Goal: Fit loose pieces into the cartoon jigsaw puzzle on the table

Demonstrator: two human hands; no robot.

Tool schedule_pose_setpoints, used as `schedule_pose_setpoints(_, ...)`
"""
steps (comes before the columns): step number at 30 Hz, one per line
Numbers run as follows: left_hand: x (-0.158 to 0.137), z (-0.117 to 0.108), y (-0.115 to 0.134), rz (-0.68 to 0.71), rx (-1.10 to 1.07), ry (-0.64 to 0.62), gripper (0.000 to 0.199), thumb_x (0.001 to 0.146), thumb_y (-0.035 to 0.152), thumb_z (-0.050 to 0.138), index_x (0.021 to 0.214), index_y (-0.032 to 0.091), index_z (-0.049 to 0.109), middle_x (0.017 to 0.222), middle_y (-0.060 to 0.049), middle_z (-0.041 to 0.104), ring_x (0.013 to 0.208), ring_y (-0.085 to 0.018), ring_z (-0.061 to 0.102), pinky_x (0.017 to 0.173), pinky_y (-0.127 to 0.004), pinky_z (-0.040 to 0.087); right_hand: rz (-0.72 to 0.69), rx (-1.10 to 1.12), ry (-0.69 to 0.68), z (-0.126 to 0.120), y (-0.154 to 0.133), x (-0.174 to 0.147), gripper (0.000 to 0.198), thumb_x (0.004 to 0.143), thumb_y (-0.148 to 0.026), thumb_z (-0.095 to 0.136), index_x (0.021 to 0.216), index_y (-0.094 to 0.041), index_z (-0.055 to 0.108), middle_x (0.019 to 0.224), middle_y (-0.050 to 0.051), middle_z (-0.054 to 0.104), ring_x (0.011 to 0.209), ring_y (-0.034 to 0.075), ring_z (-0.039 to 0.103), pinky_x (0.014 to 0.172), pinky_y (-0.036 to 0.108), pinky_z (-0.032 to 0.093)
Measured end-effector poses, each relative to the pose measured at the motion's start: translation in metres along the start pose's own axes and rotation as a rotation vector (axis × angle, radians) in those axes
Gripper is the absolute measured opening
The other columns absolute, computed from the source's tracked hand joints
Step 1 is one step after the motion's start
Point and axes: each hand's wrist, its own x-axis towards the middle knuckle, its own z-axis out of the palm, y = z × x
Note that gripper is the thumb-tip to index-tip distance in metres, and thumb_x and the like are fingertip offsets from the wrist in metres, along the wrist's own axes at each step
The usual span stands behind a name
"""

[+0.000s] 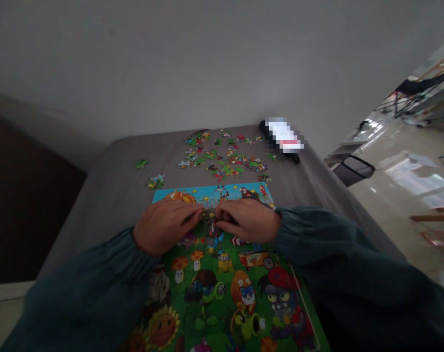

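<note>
A colourful jigsaw puzzle [222, 266] with cartoon plants and zombies lies below my hands, a light blue strip along its far edge. My left hand [170, 222] rests over its upper left part, thumb and fingers pinched together. Opposite it, my right hand [247, 220] has its fingers curled and its thumb pressed in. Between the fingertips of both hands shows a puzzle piece [208, 215] with a grey zombie face. The fingers cover its sides, and whether it lies flush with the picture I cannot tell.
Several loose puzzle pieces [225, 159] are scattered beyond the puzzle on the grey cloth [122, 151]. A few lie apart at the left [156, 181]. A phone [283, 137] with a lit, blurred screen sits at the back right, near the pale wall [207, 63].
</note>
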Motion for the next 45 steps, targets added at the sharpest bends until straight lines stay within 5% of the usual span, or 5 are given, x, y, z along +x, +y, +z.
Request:
schedule_pose_setpoints(5, -0.001, -0.013, 0.015, 0.023, -0.274, 0.135, 0.028, 0.099, 0.034, 0.048, 0.098, 0.022, 0.073, 0.094, -0.005, 0.068, 0.086, -0.018, 0.063, 0.08, -0.029, 0.049, -0.049, 0.308, 0.159, -0.007, -0.009, -0.003, 0.033, 0.085, -0.036, 0.068, 0.108, -0.017, 0.054, 0.1, 0.005, 0.063, 0.081, 0.014, 0.058, 0.069, 0.028, 0.042)
schedule_pose_setpoints(10, -0.002, -0.019, 0.03, 0.099, -0.579, 0.188, 0.028, 0.098, 0.033, 0.051, 0.082, 0.024, 0.072, 0.097, -0.004, 0.056, 0.09, -0.015, 0.057, 0.075, -0.025, 0.048, -0.076, 1.081, -0.189, -0.008, -0.017, -0.004, 0.033, 0.077, -0.034, 0.076, 0.096, -0.016, 0.054, 0.094, 0.003, 0.063, 0.085, 0.013, 0.062, 0.064, 0.023, 0.05)
schedule_pose_setpoints(13, -0.001, -0.017, 0.03, 0.152, -0.658, 0.17, 0.024, 0.098, 0.029, 0.052, 0.083, 0.025, 0.07, 0.105, -0.003, 0.056, 0.095, -0.014, 0.057, 0.078, -0.024, 0.048, -0.017, 1.243, -0.223, -0.004, -0.016, -0.003, 0.027, 0.077, -0.026, 0.077, 0.089, -0.015, 0.055, 0.084, 0.0, 0.063, 0.072, 0.008, 0.06, 0.057, 0.019, 0.051)
schedule_pose_setpoints(25, 0.003, -0.017, 0.013, -0.173, -0.582, 0.025, 0.021, 0.094, 0.037, 0.057, 0.104, 0.02, 0.065, 0.092, 0.001, 0.07, 0.08, -0.014, 0.064, 0.07, -0.024, 0.049, 0.217, 1.176, 0.007, 0.0, -0.006, 0.003, 0.026, 0.087, -0.015, 0.063, 0.112, -0.017, 0.057, 0.101, 0.002, 0.062, 0.08, 0.011, 0.072, 0.079, 0.029, 0.062)
schedule_pose_setpoints(45, 0.004, -0.015, 0.016, -0.237, -0.7, -0.009, 0.029, 0.084, 0.037, 0.068, 0.108, 0.02, 0.064, 0.081, 0.0, 0.073, 0.069, -0.014, 0.069, 0.064, -0.022, 0.055, 0.231, 1.003, -0.002, -0.007, -0.01, 0.002, 0.021, 0.088, -0.032, 0.065, 0.09, -0.018, 0.049, 0.073, -0.001, 0.065, 0.065, 0.01, 0.067, 0.05, 0.018, 0.054)
